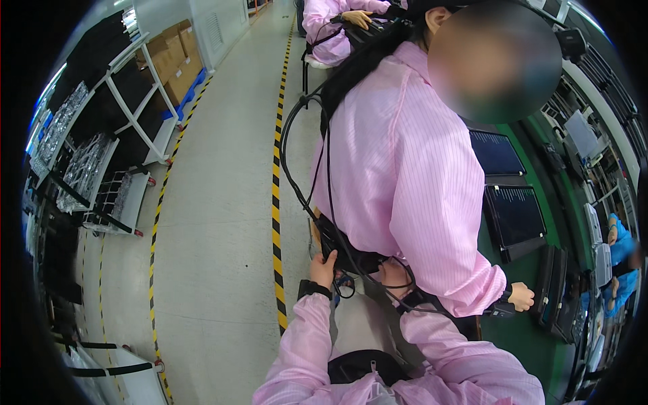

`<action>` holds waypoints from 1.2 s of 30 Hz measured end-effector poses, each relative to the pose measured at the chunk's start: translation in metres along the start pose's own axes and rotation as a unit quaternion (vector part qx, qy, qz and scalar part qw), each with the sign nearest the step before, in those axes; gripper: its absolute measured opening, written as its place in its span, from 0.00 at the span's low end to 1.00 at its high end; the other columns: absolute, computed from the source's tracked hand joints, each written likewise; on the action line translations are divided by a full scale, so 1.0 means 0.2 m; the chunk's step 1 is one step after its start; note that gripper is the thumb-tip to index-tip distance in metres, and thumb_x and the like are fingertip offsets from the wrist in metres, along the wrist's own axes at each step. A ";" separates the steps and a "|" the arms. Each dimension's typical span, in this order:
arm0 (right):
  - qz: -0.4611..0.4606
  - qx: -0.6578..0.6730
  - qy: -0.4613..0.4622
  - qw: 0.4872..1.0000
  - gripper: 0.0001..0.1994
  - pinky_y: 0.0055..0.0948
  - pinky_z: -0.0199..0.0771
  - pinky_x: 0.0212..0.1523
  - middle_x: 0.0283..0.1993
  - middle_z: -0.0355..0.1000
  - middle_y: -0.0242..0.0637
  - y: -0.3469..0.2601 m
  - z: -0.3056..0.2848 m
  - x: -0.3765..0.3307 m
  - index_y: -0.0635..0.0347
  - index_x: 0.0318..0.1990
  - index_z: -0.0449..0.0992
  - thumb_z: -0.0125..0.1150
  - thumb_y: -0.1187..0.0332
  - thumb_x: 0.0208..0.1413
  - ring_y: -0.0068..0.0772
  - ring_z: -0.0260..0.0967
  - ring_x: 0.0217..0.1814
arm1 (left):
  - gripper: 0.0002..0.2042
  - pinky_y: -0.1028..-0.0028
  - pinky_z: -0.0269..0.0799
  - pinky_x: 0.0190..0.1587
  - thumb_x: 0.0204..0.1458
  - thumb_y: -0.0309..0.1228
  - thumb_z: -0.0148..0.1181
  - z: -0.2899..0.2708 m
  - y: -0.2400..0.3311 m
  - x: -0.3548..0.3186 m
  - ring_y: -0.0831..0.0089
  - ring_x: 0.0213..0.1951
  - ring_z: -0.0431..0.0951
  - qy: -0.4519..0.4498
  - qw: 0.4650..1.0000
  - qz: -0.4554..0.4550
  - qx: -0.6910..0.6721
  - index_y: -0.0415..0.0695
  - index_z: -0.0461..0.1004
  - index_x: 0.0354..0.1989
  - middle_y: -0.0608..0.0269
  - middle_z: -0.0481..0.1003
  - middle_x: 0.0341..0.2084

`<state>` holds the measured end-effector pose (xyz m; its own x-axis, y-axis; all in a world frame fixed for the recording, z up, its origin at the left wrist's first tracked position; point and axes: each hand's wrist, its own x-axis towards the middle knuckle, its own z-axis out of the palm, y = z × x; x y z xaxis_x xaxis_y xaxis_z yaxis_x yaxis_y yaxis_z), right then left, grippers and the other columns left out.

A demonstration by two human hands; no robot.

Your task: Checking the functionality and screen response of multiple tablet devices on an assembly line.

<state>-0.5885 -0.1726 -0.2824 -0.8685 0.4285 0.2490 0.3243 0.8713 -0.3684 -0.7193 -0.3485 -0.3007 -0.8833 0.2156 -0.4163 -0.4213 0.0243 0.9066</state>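
A co-worker in a pink striped smock (405, 155) sits right in front of me, a black waist pack (358, 256) at the lower back. My left hand (322, 270) is closed, thumb up, on the left end of that pack. Beside it, at the pack's right side, is my right hand (397, 277); its fingers are partly hidden by cables and the smock. Looped black cables (289, 152) run from the co-worker's upper back down to the pack and across my right wrist. Black bands circle both my wrists.
Dark flat screens (516, 212) lie on the green workbench (499, 344) at the right, near the co-worker's hand (521, 297). Another person in pink sits ahead. Left of the striped floor tape (277, 202) stand wheeled racks (128, 202) and cardboard boxes (177, 64).
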 end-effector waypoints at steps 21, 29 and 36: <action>-0.003 0.262 -0.134 0.956 0.16 0.51 0.70 0.35 0.26 0.72 0.55 -0.42 0.05 0.20 0.65 0.27 0.75 0.51 0.61 0.60 0.59 0.72 0.31 | 0.22 0.52 0.60 0.62 0.49 0.29 0.65 -0.05 0.05 0.01 0.40 0.56 0.66 0.151 0.838 0.417 0.317 0.39 0.69 0.53 0.45 0.65 0.57; -0.117 0.062 0.004 0.991 0.10 0.42 0.72 0.28 0.33 0.72 0.44 -0.39 0.28 0.24 0.59 0.31 0.75 0.54 0.63 0.56 0.47 0.73 0.28 | 0.18 0.56 0.68 0.54 0.43 0.29 0.64 0.07 0.18 0.03 0.54 0.49 0.73 0.020 0.812 0.456 0.364 0.42 0.75 0.46 0.50 0.72 0.50; -0.170 -0.127 0.042 0.976 0.06 0.34 0.73 0.22 0.38 0.67 0.34 -0.39 0.07 0.43 0.53 0.32 0.72 0.59 0.66 0.46 0.32 0.72 0.24 | 0.18 0.58 0.68 0.52 0.45 0.28 0.63 0.06 0.16 0.08 0.56 0.47 0.73 0.000 0.847 0.384 0.367 0.41 0.75 0.46 0.51 0.73 0.48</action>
<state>-0.6934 -0.2065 -0.2448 -0.9114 0.1133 0.3957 0.1144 0.9932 -0.0209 -0.7450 -0.3325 -0.2782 -0.8391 0.4431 0.3157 0.5188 0.4767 0.7097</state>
